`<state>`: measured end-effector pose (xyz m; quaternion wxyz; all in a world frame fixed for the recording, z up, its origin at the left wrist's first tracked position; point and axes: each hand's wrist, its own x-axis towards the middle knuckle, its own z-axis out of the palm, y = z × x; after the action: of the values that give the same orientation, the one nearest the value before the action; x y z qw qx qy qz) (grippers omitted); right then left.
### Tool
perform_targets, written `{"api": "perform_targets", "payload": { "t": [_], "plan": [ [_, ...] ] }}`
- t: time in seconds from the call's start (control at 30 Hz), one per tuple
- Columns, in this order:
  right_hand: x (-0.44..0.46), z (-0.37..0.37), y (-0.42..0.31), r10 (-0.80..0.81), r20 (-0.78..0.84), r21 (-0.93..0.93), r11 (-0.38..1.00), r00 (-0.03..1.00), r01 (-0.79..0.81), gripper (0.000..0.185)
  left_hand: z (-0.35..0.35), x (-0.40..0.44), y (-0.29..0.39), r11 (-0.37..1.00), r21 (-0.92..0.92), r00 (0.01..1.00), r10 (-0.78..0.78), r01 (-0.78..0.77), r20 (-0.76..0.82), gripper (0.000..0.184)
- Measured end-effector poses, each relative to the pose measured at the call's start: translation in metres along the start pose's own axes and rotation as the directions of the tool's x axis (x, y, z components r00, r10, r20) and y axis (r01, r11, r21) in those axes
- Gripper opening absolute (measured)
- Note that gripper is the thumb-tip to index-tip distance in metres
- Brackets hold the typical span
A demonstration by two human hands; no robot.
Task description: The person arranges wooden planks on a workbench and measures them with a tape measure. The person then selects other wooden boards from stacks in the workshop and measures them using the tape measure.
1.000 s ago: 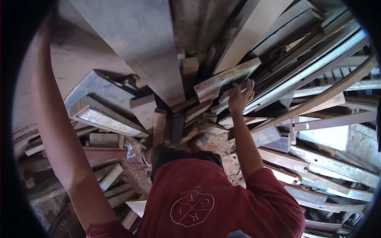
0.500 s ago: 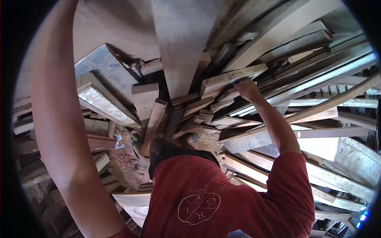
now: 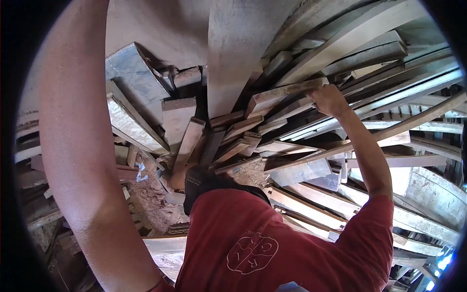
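Among the leaning timber, the right hand is positioned at the far end of a narrow board, fingers curled; whether they pinch it, I cannot tell. That board lies just beside a thicker board, to the right of a broad panel. The left hand (only its outstretched arm shows) is out of view, state undetermined.

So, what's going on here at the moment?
Someone in a red shirt is working among piled wood. Their right hand is curled at the far end of a thick plank and a thinner plank beside it; which one it grips isn't clear. The left arm reaches up out of view, hiding the left hand's work. A wide board stands between the arms.
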<state>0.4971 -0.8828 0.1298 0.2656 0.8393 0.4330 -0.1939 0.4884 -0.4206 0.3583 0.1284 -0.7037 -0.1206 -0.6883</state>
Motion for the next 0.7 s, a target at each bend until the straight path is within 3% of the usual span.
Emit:
{"api": "perform_targets", "payload": {
  "t": [0.1,0.43,0.53,0.6,0.7],
  "plan": [
    [-0.003,0.008,-0.001,0.021,-0.122,0.056,0.998,0.992,-0.015,0.033,0.0,0.001,-0.004,1.0,0.006,1.0,0.0,0.0,-0.001,0.068],
    [0.009,0.063,-0.021,0.186,-0.145,0.277,0.951,0.972,-0.141,0.017,0.002,-0.001,-0.001,0.999,0.007,0.999,0.042,-0.042,0.007,0.068],
    [0.003,0.072,-0.037,0.247,-0.26,0.316,0.935,0.933,-0.16,0.017,0.006,-0.001,0.0,0.998,0.009,0.998,0.055,-0.055,0.01,0.067],
    [-0.004,0.068,-0.054,0.338,-0.428,0.486,0.868,0.838,-0.102,0.015,0.008,0.0,0.002,0.998,0.011,0.998,0.062,-0.062,0.01,0.067],
    [-0.008,0.077,-0.081,0.432,-0.393,0.598,0.791,0.812,-0.131,0.017,0.011,-0.002,0.0,0.998,0.007,0.998,0.059,-0.059,0.002,0.067]
  ]
}}
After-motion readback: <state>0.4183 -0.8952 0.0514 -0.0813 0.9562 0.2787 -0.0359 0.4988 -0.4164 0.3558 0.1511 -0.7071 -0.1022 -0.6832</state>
